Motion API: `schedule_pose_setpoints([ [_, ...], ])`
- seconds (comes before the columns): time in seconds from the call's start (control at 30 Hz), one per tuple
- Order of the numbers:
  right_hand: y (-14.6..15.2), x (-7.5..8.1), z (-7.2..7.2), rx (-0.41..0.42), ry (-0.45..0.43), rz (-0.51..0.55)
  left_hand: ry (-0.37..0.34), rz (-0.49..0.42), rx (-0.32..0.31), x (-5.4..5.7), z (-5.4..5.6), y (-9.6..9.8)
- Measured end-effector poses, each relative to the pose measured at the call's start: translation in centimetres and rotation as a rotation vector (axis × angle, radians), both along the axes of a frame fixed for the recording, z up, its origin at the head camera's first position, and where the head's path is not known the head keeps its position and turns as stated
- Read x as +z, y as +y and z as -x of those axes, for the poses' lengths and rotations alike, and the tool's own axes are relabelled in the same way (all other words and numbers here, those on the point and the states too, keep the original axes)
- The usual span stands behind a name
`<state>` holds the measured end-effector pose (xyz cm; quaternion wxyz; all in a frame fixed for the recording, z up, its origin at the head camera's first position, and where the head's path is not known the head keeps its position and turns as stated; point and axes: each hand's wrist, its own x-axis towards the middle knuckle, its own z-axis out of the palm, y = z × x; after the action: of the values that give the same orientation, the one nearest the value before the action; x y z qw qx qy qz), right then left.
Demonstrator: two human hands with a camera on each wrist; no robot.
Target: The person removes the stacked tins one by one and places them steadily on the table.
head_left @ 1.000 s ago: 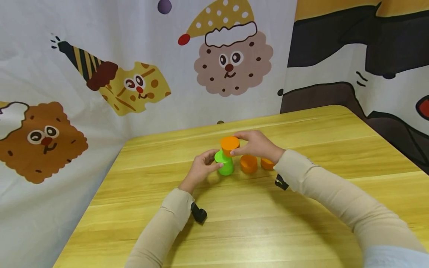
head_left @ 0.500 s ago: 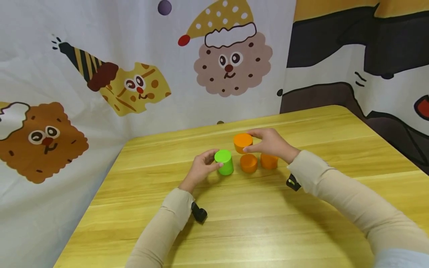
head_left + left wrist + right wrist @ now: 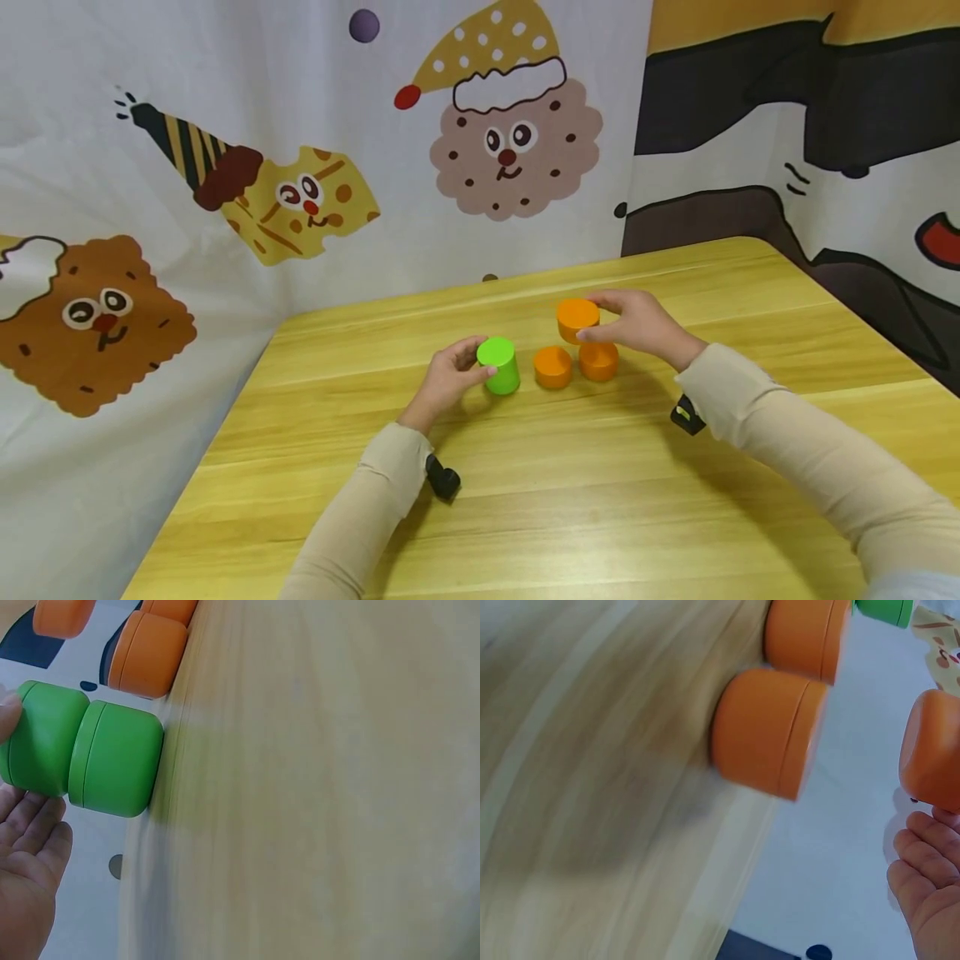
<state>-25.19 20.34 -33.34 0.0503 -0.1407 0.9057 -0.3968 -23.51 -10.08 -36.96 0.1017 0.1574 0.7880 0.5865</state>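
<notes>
In the left wrist view, two short green round containers, an upper one (image 3: 52,739) and a lower one (image 3: 116,757), stand stacked on the table. My left hand (image 3: 447,379) grips the upper green container, thumb on the near side and fingers behind. Held up by my right hand (image 3: 639,323) is an orange round container (image 3: 576,320), pinched between thumb and fingers. Below it, two more orange containers stand side by side on the table, a left one (image 3: 552,368) and a right one (image 3: 598,363). Each container has a band-like seam near its top.
The wooden table (image 3: 570,500) runs back to a white cloth (image 3: 405,233) printed with cartoon snacks. Black wrist cameras, one on the left sleeve (image 3: 442,480) and one on the right (image 3: 687,415), hang over the tabletop.
My right hand has carried the orange container rightward, from over the green stack to above the right orange one. The left hand stays at the green stack.
</notes>
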Motion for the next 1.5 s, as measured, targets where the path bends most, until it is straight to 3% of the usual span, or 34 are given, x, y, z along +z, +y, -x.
schedule_pose_setpoints([
  [0.13,1.0,-0.2,-0.3,-0.021,0.003,-0.015,-0.010,0.018,0.001,0.1,0.0,0.0],
  [0.37,2.7,-0.6,-0.9,-0.060,0.008,-0.035,-0.016,-0.002,0.012,-2.5,1.8,-0.5],
  [0.47,3.4,-0.8,-1.2,-0.076,0.009,-0.041,-0.002,-0.008,0.020,-2.8,1.9,-0.5],
  [1.03,6.0,-2.0,-1.7,-0.141,-0.027,-0.041,-0.004,-0.004,0.034,-2.5,1.6,-0.3],
  [1.5,6.7,-4.0,-1.5,-0.143,-0.072,-0.062,0.042,-0.006,0.038,-3.1,1.8,-0.3],
])
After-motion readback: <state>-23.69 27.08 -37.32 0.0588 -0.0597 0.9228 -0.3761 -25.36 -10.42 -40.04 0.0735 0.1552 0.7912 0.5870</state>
